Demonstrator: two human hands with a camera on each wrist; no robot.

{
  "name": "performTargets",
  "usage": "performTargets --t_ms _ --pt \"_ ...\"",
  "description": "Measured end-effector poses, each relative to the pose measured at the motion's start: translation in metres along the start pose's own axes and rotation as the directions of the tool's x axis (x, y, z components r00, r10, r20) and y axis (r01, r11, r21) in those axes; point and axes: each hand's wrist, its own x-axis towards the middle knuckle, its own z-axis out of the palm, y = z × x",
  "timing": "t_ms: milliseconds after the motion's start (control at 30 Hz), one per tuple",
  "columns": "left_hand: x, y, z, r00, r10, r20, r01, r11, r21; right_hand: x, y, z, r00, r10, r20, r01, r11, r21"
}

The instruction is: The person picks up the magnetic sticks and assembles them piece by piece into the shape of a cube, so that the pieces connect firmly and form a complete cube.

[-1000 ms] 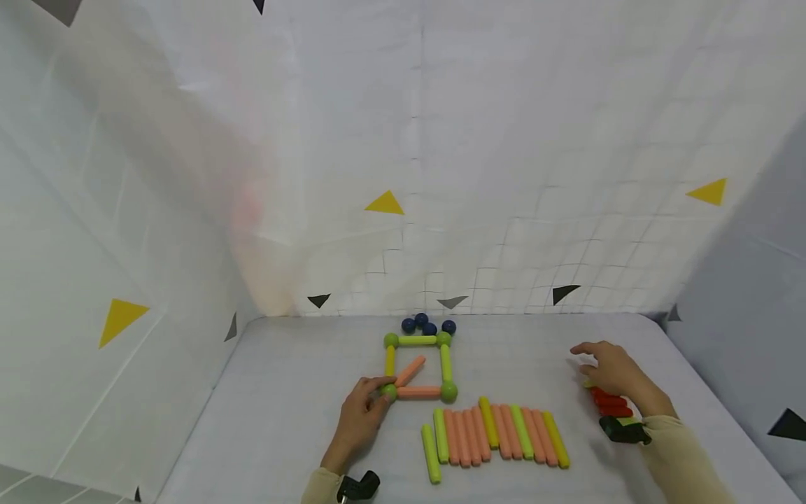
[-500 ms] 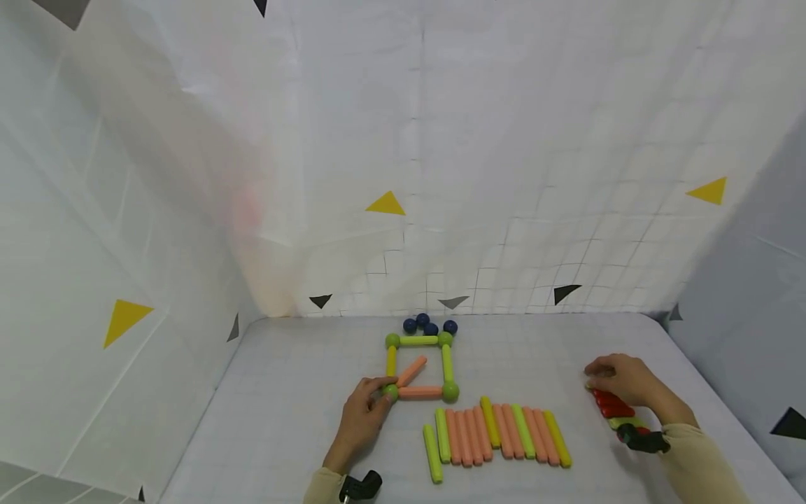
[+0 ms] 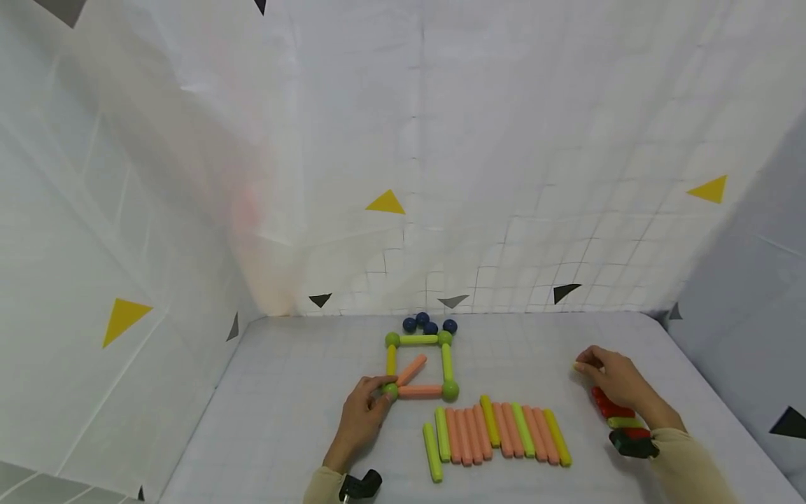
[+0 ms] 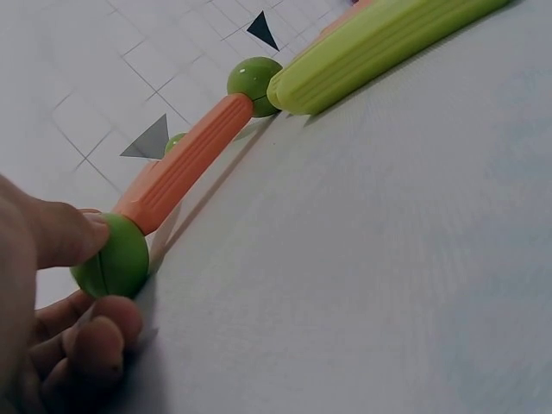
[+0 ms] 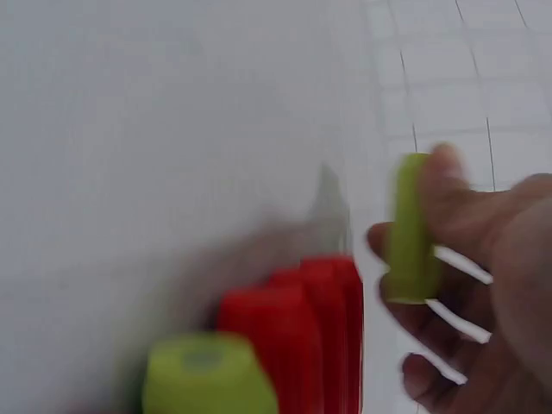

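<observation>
A square frame of rods and green balls lies on the table. My left hand (image 3: 362,418) grips its near-left green ball (image 4: 116,259) between thumb and fingers. From that ball a salmon rod (image 3: 420,392) forms the near side, and a second salmon rod (image 3: 412,369) slants into the square. In the right wrist view my right hand (image 5: 483,233) pinches a short yellow-green rod (image 5: 409,250), held above the table. Just below that hand lie several short red rods (image 3: 609,402) with another yellow-green rod (image 3: 625,423) among them.
Several dark blue balls (image 3: 430,327) sit behind the frame. In front of it, to the right, runs a row of salmon, yellow and light green rods (image 3: 510,432). White sheeting (image 3: 504,175) walls in the table (image 3: 290,378) at the back and sides.
My right hand has picked up the yellow-green rod from the red group and moved slightly up and left with it. The left hand stays on the ball.
</observation>
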Motion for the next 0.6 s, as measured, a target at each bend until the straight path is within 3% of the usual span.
performTargets --t_ms 100,200,433,600 --pt "0.001 -0.001 0.001 1.0 -0.014 0.003 0.014 1.0 0.007 0.003 -0.014 0.004 0.997 -0.042 -0.071 0.043 0.999 0.013" --pt "0.0 -0.003 0.0 1.0 -0.008 -0.004 0.008 1.0 0.005 0.009 -0.032 0.007 0.993 -0.078 -0.094 0.081 0.996 0.029" --pt "0.002 -0.006 0.002 0.995 0.091 -0.037 -0.09 0.996 0.018 0.027 -0.08 0.023 0.973 -0.213 -0.093 0.22 0.973 0.066" --pt "0.002 -0.003 0.0 0.999 0.045 -0.017 -0.045 0.999 0.001 0.04 -0.112 0.038 0.959 -0.271 -0.083 0.278 0.956 0.089"
